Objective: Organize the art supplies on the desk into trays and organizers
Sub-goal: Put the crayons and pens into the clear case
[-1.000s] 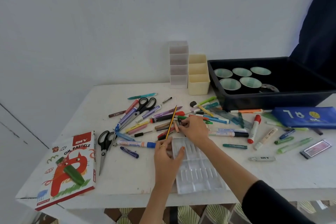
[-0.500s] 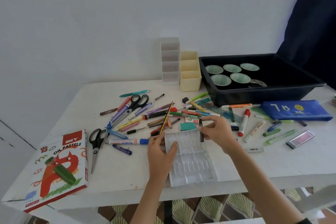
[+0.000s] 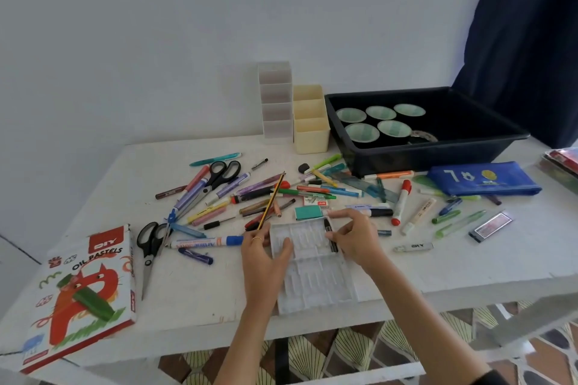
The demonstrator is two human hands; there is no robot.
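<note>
A clear plastic pastel tray (image 3: 316, 278) lies at the desk's front edge. My left hand (image 3: 266, 255) rests its thumb on the tray's left side and holds a yellow-and-black pencil (image 3: 271, 201) that points up and away. My right hand (image 3: 355, 236) pinches a short black pastel stick (image 3: 330, 233) over the tray's right-hand slots. Behind the tray spreads a heap of pens, markers and pastels (image 3: 281, 191). A white organizer (image 3: 276, 100), a cream organizer (image 3: 311, 122) and a black bin (image 3: 438, 153) stand at the back.
An oil pastels box (image 3: 78, 294) lies front left, with black scissors (image 3: 150, 244) beside it and a second pair (image 3: 219, 173) further back. A blue pouch (image 3: 484, 181) sits at the right. The bin holds several green-white cups (image 3: 380, 112).
My right hand left the pile with a black stick and came back and down over the tray's right side. The left hand stayed on the tray with the pencil.
</note>
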